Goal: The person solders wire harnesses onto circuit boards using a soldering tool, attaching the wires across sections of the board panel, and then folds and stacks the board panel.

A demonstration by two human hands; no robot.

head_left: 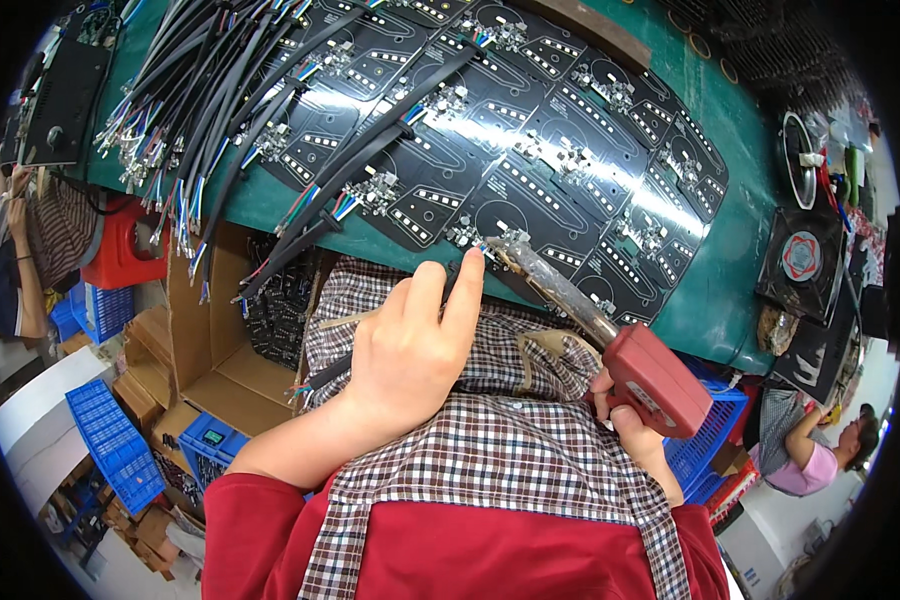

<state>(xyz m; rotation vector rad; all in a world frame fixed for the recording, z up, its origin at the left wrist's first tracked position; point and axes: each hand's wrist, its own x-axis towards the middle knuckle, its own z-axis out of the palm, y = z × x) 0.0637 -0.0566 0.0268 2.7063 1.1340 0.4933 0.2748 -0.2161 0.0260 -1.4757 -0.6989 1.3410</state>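
Note:
Bent over the front edge of the black circuit boards [500, 205], my left hand [410, 345] is closed on a black cable [332, 374], whose coloured wire ends stick out on its left. The cable is mostly hidden behind the hand. Its index fingertip presses near small metal contacts at the board's edge. From the right, my right hand [625, 415] grips the red handle of a soldering gun [658, 380]. The gun's metal barrel slants up to the left, its tip beside my left fingertip at the contacts. Whether the tip touches a wire is too small to tell.
A bundle of black cables [195, 80] lies at the back left of the green table [740, 240]. Several cables cross the boards. A cardboard box [195, 320] stands below left. At right sits a black fan [802, 258]. People work at both sides.

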